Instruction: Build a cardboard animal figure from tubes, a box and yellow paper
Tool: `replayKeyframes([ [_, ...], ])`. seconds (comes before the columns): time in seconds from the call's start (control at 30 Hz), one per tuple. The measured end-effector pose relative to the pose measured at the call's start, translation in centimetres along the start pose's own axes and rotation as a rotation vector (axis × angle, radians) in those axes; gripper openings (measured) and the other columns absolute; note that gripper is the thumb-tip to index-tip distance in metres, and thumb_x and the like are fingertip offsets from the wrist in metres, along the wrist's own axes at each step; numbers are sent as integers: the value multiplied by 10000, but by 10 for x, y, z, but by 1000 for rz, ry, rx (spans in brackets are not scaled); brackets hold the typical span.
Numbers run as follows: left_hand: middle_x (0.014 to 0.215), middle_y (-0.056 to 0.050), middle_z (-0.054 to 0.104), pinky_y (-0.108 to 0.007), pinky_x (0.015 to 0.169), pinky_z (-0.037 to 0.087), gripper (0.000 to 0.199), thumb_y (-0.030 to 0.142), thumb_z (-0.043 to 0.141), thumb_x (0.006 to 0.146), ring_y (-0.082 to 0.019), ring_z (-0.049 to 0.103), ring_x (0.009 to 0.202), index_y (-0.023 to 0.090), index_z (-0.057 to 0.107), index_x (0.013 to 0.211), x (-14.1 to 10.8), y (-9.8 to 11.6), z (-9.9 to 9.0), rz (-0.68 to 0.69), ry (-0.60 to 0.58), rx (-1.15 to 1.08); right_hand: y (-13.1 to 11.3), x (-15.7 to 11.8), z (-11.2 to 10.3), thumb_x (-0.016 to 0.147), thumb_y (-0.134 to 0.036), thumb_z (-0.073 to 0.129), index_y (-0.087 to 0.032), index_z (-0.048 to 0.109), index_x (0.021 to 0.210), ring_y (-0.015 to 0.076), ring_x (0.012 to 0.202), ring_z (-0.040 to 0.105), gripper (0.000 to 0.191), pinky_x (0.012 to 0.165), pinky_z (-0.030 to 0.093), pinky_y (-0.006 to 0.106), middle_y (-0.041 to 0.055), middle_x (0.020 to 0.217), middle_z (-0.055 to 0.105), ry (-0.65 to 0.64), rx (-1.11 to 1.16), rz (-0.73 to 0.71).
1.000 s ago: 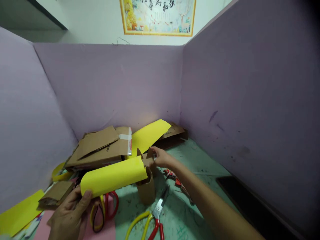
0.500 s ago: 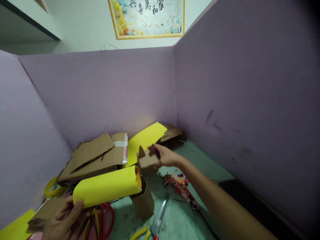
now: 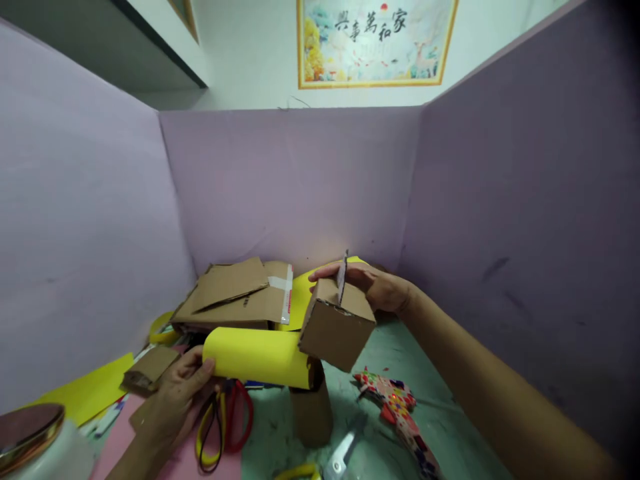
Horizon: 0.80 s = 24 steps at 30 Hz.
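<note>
My left hand (image 3: 187,383) grips the left end of a yellow paper tube (image 3: 255,353), which lies sideways over the table. The tube's right end is over an upright brown cardboard piece (image 3: 313,413); I cannot tell whether they touch. My right hand (image 3: 377,283) holds a small cardboard box (image 3: 340,330) from behind, close to the tube's right end. A thin cardboard flap stands up from the box's top. Part of the right hand's fingers is hidden behind the flap and box.
Folded cardboard (image 3: 240,293) lies at the back, beside yellow paper (image 3: 303,300). Red-handled scissors (image 3: 240,417), metal shears (image 3: 343,453) and a colourful patterned glue gun (image 3: 395,403) lie in front. A white jar (image 3: 55,447) stands at left. Purple partitions (image 3: 290,180) enclose the table.
My right hand has brought the cardboard box nearer and turned it, so a plain face shows beside the tube's end. The whole view has swung left; my left hand still holds the tube.
</note>
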State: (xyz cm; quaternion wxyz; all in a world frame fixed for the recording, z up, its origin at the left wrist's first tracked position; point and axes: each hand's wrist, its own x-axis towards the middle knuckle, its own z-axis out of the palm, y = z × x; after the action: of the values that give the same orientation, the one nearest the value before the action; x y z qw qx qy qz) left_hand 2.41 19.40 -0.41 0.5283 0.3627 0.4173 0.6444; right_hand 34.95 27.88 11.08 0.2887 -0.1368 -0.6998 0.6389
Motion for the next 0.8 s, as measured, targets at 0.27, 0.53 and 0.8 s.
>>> replayKeyframes([
  [0.27,657,6,661,-173,491,445,206,239,779,655,-79,535,506,189,708,842,3,-2,0,6,-125,-47,-8,33,-2,402,-72,471,-165,619,1083,243,1030,577,703,792,482,320,64,1112,635,-171,64,164],
  [0.53,791,-18,714,-199,615,538,285,242,821,587,-144,645,686,194,716,848,4,1,-3,38,-14,-37,-9,46,5,387,-42,453,-121,622,1063,226,961,607,701,770,476,288,61,1039,664,-195,53,210],
  [0.8,695,-16,715,-186,519,543,436,270,897,383,-143,638,562,170,717,767,-4,4,11,-25,82,-17,-5,26,-9,381,32,442,-141,569,1115,181,969,586,764,757,464,237,50,1091,638,-218,68,122],
])
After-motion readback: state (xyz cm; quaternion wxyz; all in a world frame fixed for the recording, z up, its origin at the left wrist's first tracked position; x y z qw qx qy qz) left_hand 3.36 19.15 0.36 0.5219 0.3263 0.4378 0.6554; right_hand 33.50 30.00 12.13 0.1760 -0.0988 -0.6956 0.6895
